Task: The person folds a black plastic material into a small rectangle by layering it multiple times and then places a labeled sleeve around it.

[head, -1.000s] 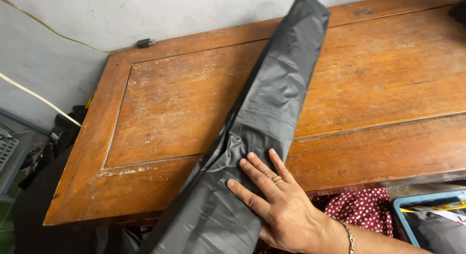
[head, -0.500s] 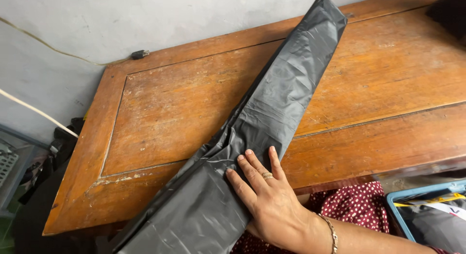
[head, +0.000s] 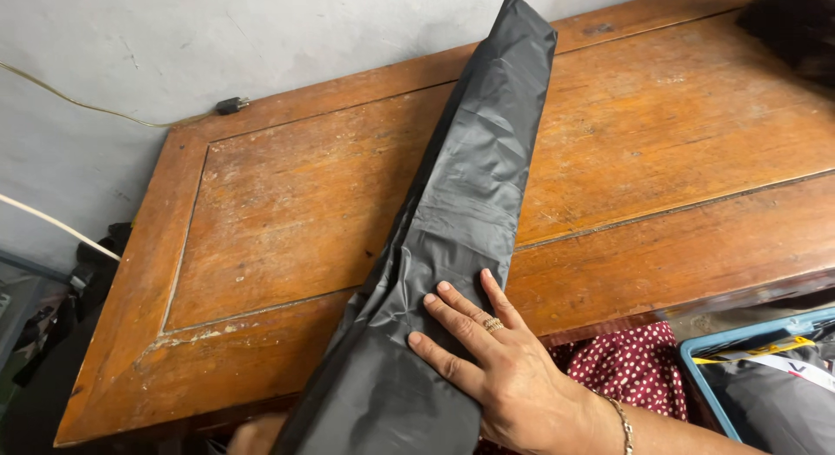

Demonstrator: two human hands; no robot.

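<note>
One hand in plain view: the right hand [head: 509,377] lies flat and wide open on the black plastic bag [head: 452,237], fingers [head: 457,311] spread, pressing down and gripping nothing.
Ring: one small ring [head: 492,324] sits on a finger of that hand.
Bracelet: one thin chain bracelet [head: 619,420] goes round the wrist.
Other hand: a bit of skin [head: 254,436] shows at the bottom edge, just left of the bag; it may be the left hand, but I cannot tell if it is open or closed or holding anything.
Where the bag is: it lies in one long folded strip across the wooden table [head: 287,220], from the far edge near the wall [head: 130,81] down past the near edge by the hand.
How the bag will handle: I think it is very light, soft and floppy, and smooth enough to slip, and it looks thin, so it could tear on a sharp corner.
Where to hold it: the near end by the flat hand looks best, pinching all the layers together.
Bags: one.
Tables: one, brown and scratched.
Cords: two, one thin one [head: 78,107] with a dark plug [head: 231,104] and one pale one [head: 52,224].
Red spotted cloth: one piece [head: 622,364] below the table edge.
Blue bin: one [head: 748,346] at the lower right, with dark plastic in it.
</note>
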